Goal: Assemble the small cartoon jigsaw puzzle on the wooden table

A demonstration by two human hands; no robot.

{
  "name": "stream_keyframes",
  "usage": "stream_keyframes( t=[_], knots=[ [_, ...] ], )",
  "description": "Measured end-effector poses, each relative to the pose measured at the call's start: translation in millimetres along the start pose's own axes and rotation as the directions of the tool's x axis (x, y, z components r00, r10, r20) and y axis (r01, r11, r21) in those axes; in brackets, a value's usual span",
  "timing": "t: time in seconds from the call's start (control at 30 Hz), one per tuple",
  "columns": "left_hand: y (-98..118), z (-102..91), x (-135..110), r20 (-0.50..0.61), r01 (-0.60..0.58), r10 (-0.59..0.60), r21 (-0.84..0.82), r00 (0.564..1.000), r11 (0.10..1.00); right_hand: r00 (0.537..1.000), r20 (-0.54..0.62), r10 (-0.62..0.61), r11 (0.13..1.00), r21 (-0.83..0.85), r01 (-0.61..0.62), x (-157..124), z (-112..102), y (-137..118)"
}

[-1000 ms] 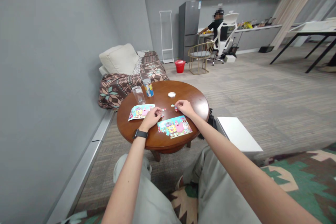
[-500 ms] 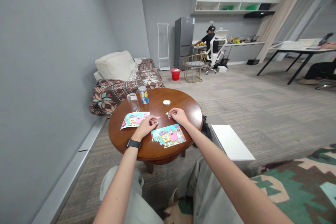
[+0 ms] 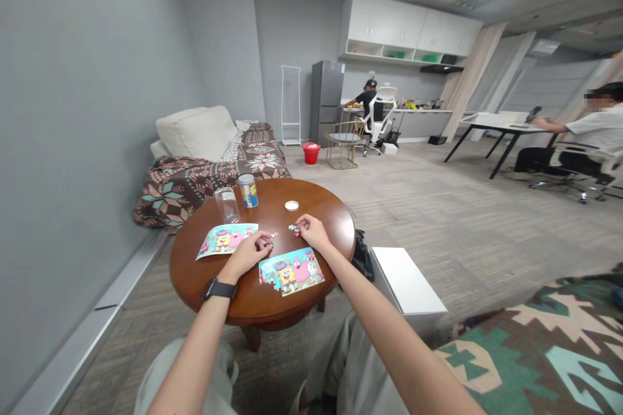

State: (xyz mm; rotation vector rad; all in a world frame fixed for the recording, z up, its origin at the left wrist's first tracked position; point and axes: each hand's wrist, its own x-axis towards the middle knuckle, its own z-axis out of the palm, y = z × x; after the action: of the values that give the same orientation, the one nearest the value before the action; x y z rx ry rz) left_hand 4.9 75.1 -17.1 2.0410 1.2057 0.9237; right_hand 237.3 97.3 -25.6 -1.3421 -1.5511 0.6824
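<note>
Apart, grips indiscernible: left hand (image 3: 250, 253) partly covers colourful paper sheet (image 3: 221, 242); right hand (image 3: 313, 231) touches multicoloured puzzle pieces (image 3: 296, 231). Round brown wooden table (image 3: 318, 198); grey floor (image 3: 413, 207).

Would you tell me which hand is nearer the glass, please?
Left. The left hand is in front and right of the glass; the right hand is farther right.

1 pzl (image 3: 294, 271), 1 pic sht (image 3: 222, 241)

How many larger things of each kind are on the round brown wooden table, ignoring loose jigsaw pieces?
Colourful cartoon pictures: 2 (curling paper sheet, unfinished jigsaw)
Cylinders: 2 (clear container, blue-and-yellow can)
Lids: 1 (round white lid)
Total: 5
</note>
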Motion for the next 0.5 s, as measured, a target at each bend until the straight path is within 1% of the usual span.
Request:
stream_keyframes(
  t=[0.17,0.33,0.4,0.5],
  knots=[
    [-3.5,1.8,0.3,-0.002,-0.020,0.020,-0.017,1.000,1.000,0.999,-0.037,0.007,0.999,0.046,-0.005,-0.1,-0.3,2.5],
    [3.3,0.5,-2.9,-0.008,-0.023,0.023,-0.019,1.000,1.000,0.999,-0.029,-0.018,0.999,-0.027,0.017,-0.5,-0.6,3.1],
    [5.3,0.3,-4.1,-0.004,-0.022,0.022,-0.027,1.000,0.999,0.999,0.002,-0.035,0.997,-0.062,0.035,-1.2,-0.6,2.3],
    [5.1,0.9,-4.6,0.005,-0.014,0.014,-0.034,1.000,0.999,0.994,0.094,-0.054,0.988,-0.138,0.067,-3.3,-0.5,0.7]
  ],
)
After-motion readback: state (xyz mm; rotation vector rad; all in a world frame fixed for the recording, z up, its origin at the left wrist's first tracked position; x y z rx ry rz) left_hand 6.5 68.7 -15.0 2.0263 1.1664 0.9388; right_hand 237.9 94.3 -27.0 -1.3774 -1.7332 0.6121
